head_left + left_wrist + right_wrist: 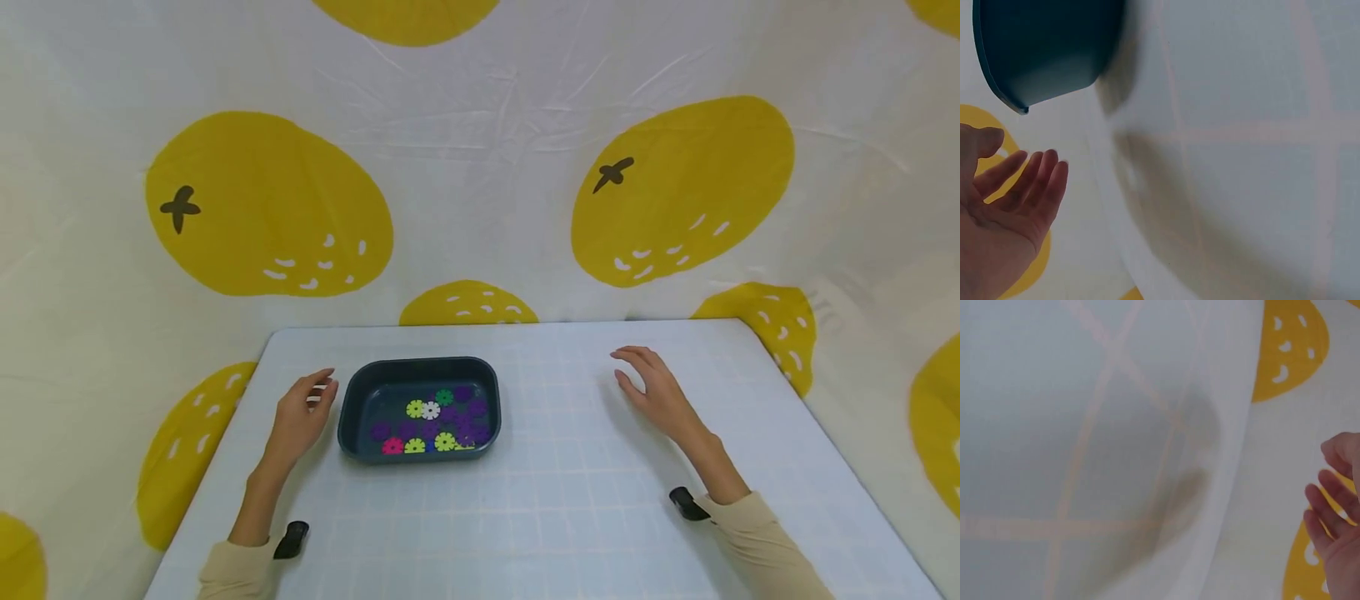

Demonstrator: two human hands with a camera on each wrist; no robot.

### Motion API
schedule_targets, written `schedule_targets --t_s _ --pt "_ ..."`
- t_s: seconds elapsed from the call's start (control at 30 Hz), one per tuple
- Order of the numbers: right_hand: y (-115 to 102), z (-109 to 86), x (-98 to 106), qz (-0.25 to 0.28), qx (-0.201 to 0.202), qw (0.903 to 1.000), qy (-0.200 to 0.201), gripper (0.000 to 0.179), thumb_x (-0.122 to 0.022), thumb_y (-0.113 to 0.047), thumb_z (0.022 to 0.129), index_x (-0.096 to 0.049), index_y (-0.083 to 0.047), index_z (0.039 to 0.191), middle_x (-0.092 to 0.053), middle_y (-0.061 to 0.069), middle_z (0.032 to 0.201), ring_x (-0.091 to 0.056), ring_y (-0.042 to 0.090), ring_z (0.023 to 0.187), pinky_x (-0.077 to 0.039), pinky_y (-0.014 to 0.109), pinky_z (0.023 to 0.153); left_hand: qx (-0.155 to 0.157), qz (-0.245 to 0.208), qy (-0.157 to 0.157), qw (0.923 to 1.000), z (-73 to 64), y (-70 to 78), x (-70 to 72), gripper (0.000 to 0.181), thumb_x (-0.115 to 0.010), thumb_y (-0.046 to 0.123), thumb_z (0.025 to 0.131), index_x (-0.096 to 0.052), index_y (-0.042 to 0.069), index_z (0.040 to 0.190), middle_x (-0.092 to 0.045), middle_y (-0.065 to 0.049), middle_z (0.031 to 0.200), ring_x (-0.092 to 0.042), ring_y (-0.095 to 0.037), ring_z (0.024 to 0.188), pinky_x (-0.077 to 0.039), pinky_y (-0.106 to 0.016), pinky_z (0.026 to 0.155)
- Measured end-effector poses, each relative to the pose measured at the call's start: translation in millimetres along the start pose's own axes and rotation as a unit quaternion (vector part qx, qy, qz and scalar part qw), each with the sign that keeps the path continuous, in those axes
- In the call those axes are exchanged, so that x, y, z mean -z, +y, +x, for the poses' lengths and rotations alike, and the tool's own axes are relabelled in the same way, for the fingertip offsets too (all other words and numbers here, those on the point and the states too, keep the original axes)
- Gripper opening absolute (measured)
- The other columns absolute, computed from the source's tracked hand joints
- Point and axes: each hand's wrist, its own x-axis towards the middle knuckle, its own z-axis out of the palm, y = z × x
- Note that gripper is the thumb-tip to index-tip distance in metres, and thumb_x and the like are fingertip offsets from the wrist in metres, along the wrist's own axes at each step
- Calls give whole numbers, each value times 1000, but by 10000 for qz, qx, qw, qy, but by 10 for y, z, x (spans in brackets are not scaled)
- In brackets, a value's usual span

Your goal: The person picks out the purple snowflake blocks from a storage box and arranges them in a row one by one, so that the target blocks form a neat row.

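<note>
a: near edge first. what've you got?

b: tan sleeves (pixel 757 533), black wrist units (pixel 292 539) just past the cuffs. then bare forearms over the white table (pixel 570 508).

a: hands?

b: left hand (pixel 296 417) is just beside the tray's left end, small gap, no contact. fingers loosely bent, thumb apart from them, nothing held. left wrist view agrees: palm bare, tray wall off the fingertips.

a: right?

b: right hand (pixel 660 400) is well apart from the tray, on the other side. thumb and fingers spread in a wide c, nothing in it. shadow suggests it's raised off the cloth.

a: tray?

b: dark tray (pixel 378 398) on the table between the hands, closer to the left. hollow side up. long axis runs side to side, about parallel to the far table edge, right end a touch farther off.

a: contents?

b: small toothed discs (pixel 431 410), mostly purple, a few yellow-green, one white, one green, one pink. bunched toward the near and right side. round, so no long axis to call.

a: step?

b: my read: hands poised, no grip made. picking a disc would call for a hand over the rim and a thumb-finger pinch; right has more ground to cover.

a: behind?

b: pale backdrop (pixel 487 183), big yellow fruit prints (pixel 270 208).
</note>
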Motion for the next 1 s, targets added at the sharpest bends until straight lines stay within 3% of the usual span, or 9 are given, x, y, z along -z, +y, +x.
schedule_targets --t_s 0.23,0.43,0.6,0.77,1.0 --pt "-185 102 -101 269 35 9995 -153 32 -72 0 94 -67 0 125 -62 15 127 -57 32 121 -39 24 110 208 -334 -77 9992 -81 82 -54 34 -64 12 103 -63 -6 132 -67 -22 111 -65 -33 88 -41 -3 74" --pt "-342 162 -195 564 134 9982 -182 32 -73 1 94 -67 1 125 -63 13 126 -58 30 120 -37 17 108 727 -554 -419 9949 -120 107 -67 40 -63 21 105 -61 -3 137 -66 -20 114 -59 -12 83 -45 -12 69" --pt "-460 214 -272 745 200 9966 -275 32 -71 0 95 -66 0 126 -64 12 127 -59 29 120 -45 33 106 1239 -1383 -838 9790 -133 93 -84 47 -62 26 106 -55 -1 144 -62 -22 119 -52 -5 72 -45 -20 61" --pt "-571 275 -347 896 273 9947 -419 31 -71 -1 96 -66 1 127 -64 11 126 -59 29 120 -47 47 101 1485 -2073 -1008 9617 -153 96 -96 45 -62 20 105 -55 -1 144 -56 -22 123 -48 -3 68 -40 -19 60" --pt "-759 361 -484 1117 218 9915 -630 30 -70 -2 97 -66 -3 127 -65 11 126 -61 28 119 -51 47 100 1819 -2372 -1160 9472 -157 117 -55 51 -62 19 106 -49 0 150 -49 -20 133 -59 -4 88 -47 -15 74"
